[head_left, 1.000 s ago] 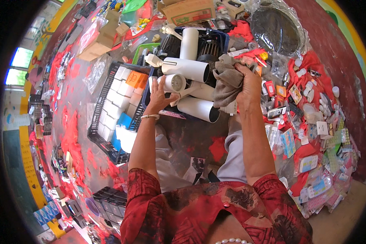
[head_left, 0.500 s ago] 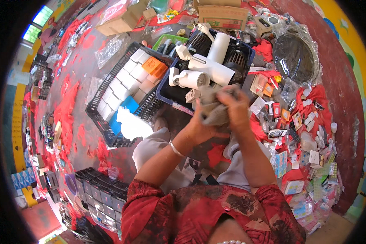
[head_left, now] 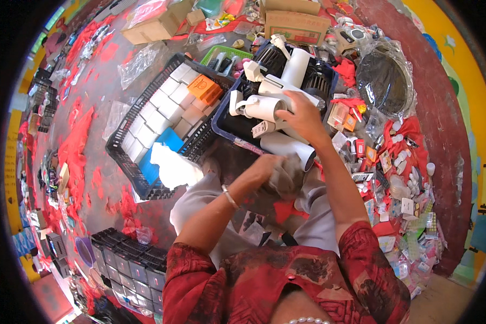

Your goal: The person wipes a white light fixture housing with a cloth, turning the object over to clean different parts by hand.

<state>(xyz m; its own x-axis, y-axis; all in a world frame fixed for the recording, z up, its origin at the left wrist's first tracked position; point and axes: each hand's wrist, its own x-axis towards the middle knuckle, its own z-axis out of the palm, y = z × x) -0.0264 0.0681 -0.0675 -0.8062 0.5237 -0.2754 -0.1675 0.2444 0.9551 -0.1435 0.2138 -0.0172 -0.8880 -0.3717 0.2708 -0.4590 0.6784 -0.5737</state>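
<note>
My left hand (head_left: 265, 168) is closed on a crumpled grey cloth (head_left: 287, 178), low between my knees. My right hand (head_left: 306, 117) reaches over a dark blue crate (head_left: 219, 127) with thumb and fingers apart, by the end of a white spotlight (head_left: 265, 108). Whether it touches that lamp is hard to tell. Another white cylinder lamp (head_left: 284, 148) with a dark end lies at the crate's near edge, just beyond the cloth. More white lamps, including an upright-lying tube (head_left: 295, 67), and black ribbed lamps (head_left: 270, 58) fill the crate.
Left of the crate stands a black basket (head_left: 125, 156) of small white boxes with an orange box (head_left: 203, 89). Behind are a green basket (head_left: 227, 52) and a cardboard box (head_left: 297, 26). Loose goods on red cloth (head_left: 416, 129) lie to the right; dark boxes (head_left: 127, 267) sit lower left.
Both hands were together on the grey cloth. My left hand has drawn the cloth down and nearer; my right hand has left it and moved up over the lamps. A white cylinder lamp now shows.
</note>
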